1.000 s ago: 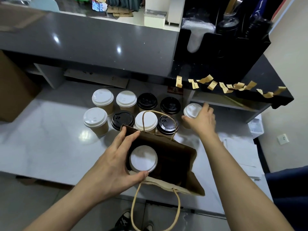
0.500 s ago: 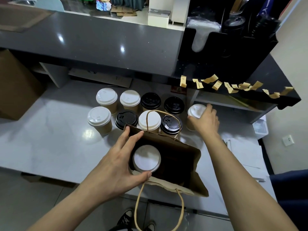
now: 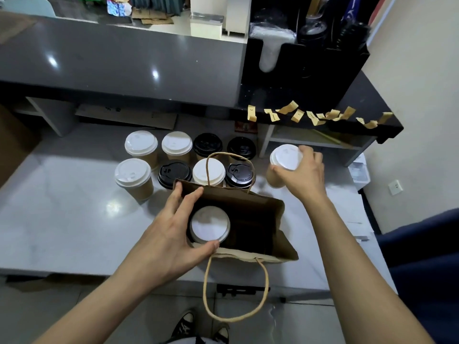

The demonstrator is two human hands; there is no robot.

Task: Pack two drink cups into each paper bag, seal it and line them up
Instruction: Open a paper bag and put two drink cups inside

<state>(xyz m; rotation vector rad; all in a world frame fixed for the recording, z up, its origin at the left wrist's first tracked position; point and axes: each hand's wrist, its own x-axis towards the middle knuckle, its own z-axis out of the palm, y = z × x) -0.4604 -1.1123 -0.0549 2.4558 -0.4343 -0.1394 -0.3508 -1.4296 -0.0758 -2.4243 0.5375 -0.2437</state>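
An open brown paper bag (image 3: 270, 219) with rope handles stands at the near edge of the white counter (image 3: 62, 219). One white-lidded cup (image 3: 210, 225) sits in its left half; the right half is dark. My left hand (image 3: 173, 224) holds the bag's left rim, fingers on the far edge and thumb on the near edge. My right hand (image 3: 304, 173) grips a white-lidded paper cup (image 3: 283, 162) by its top, to the right of the bag and tilted, lifted off the counter.
Behind the bag stand two rows of several cups with white lids (image 3: 141, 145) and black lids (image 3: 175, 171). Paper stickers (image 3: 298, 115) hang along the black shelf edge at the right. A cardboard box (image 3: 10, 145) is at the far left.
My right hand has closed on the cup at the right and raised it, tilting it towards the bag. My left hand still holds the bag's rim, fingers shifted slightly.
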